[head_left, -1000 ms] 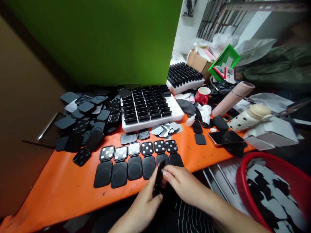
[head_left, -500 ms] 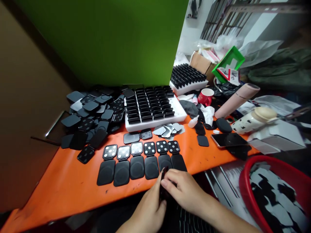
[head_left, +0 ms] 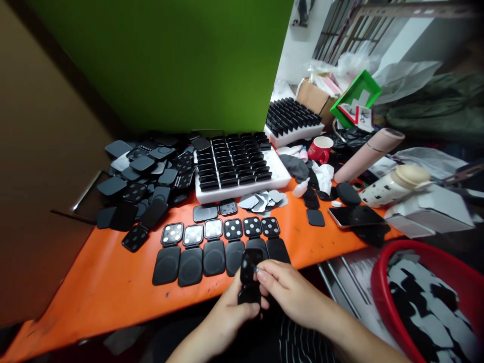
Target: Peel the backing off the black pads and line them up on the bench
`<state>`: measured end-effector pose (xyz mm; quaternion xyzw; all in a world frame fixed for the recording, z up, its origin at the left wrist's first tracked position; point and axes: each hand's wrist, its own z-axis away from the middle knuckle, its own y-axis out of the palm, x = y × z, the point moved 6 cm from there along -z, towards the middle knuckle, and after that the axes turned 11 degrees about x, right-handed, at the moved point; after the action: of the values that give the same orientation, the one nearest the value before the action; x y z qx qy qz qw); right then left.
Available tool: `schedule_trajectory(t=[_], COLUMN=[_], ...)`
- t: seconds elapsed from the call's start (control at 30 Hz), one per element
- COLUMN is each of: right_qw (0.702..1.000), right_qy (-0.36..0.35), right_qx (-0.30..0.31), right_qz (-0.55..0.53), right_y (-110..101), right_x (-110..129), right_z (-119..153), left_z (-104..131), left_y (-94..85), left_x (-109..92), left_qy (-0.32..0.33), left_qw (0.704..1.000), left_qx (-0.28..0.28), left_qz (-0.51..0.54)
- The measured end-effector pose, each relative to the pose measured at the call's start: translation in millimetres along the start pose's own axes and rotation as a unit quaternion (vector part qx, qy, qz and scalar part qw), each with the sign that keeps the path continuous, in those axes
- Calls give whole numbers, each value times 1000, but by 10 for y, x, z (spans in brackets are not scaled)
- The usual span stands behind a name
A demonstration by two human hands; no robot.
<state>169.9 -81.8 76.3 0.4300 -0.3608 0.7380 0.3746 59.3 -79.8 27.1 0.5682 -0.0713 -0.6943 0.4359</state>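
Note:
My left hand (head_left: 232,312) is wrapped round the lower part of a black hinged folding pad (head_left: 250,265), which stands opened out above the table's front edge. Dark round spots show faintly on its upper panel. My right hand (head_left: 282,282) is closed in a pinch at that panel's right edge; a small greyish glint shows at the fingertips, too small to name. Just beyond lies a row of opened folding pads (head_left: 203,259), their small upper panels dotted with pale discs. Behind the row rest another opened pad (head_left: 205,214) and a heap of grey-white cut sheets (head_left: 262,201).
A pile of black pads (head_left: 145,176) covers the table's left. White foam trays (head_left: 242,190) hold upright black pieces. To the right are a red mug (head_left: 320,150), a phone (head_left: 355,216), a pink tumbler (head_left: 368,156) and, lower, a red basin (head_left: 381,282) of scraps.
The folding pad has turned from edge-on to face me and come up slightly. My right fingers have shifted from over it to its right edge.

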Motion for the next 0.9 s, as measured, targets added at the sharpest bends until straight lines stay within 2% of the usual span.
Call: schedule_trajectory(t=[0.1,0.17,0.23,0.3,0.37,0.47,0.57,0.63,0.7,0.77,0.83,0.9], right_qw=[999,993,983,973,969,965,970,981,996,996,974,965], right_qy=[7,15,27,31,22,21,18,-4,-14,14,52,65], right_qx=[-4,-27,-54,-59,-38,-12,-25,-37,-32,-11,-1,0], right_qz=[48,111,176,220,243,259,240,192,80,-88,-219,-255], right_y=[-17,-39,-60,-61,-41,-20,-3,20,38,53,56,42], right_x=[12,4,7,36,86,129,114,85,4,-136,-259,-306], right_z=[-1,-1,12,33,52,58,21,-16,-56,-85,-86,-71], left_z=[8,30,61,88,109,134,113,67,8,-52,-85,-83], left_y=[8,-3,1,16,22,25,29,8,-32,-65,-78,-104], left_x=[1,-60,-138,-173,-159,-116,-71,-53,-30,23,70,60], left_qy=[-6,17,50,70,74,81,83,87,89,65,27,13], left_qw=[998,985,946,907,889,880,893,926,966,993,999,999], left_qx=[-3,-28,-55,-67,-67,-59,-46,-48,-52,-45,-32,-38], left_qz=[-55,-172,-315,-410,-448,-464,-439,-364,-235,-92,2,24])
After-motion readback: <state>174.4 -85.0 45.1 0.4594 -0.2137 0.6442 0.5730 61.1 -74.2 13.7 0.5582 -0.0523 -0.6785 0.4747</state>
